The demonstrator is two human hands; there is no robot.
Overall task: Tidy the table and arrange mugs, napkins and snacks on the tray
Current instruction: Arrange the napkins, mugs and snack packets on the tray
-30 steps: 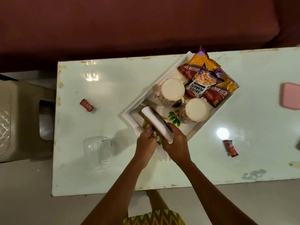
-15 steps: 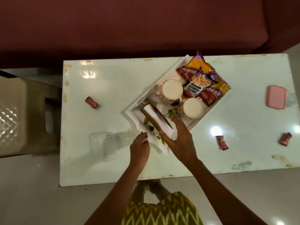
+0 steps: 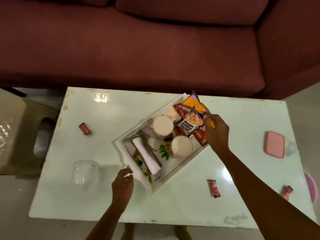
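While the white tray (image 3: pixel 156 111) sits turned at an angle near the middle of the pale desk (image 3: pixel 121 104), both hands are on it at opposite ends. Right hand (image 3: pixel 216 131) is up at the tray's far right corner, fingers curled and pinching the snack packets: the salted peanuts pack (image 3: pixel 188 123) lies on top of a bigger yellow and red snack bag (image 3: pixel 193 103) that pokes out over the tray's far edge. Left hand (image 3: pixel 123 185) is at the tray's near left corner, fingers bent in against the rim; there's a small white bit between the fingertips, can't tell what it is or whether it's properly gripped.

Inside the tray, two mugs (image 3: pixel 163 126) stand upright side by side in the middle, the second one (image 3: pixel 181 146) a bit nearer the desk's front edge, both just beside the snacks. A rolled white napkin (image 3: pixel 146 153) lies along the tray's near end on something brown, with green leafy bits next to it.

Loose on the desk: a clear glass cup (image 3: pixel 84 171) near the front left corner, one red candy (image 3: pixel 84 129) toward the left edge, another red candy (image 3: pixel 214 188) near the front edge right of the tray, a third (image 3: pixel 286 192) by the right edge, and a pink lid (image 3: pixel 274 144) by the right edge too. A maroon sofa (image 3: pixel 138 49) sits behind the desk.
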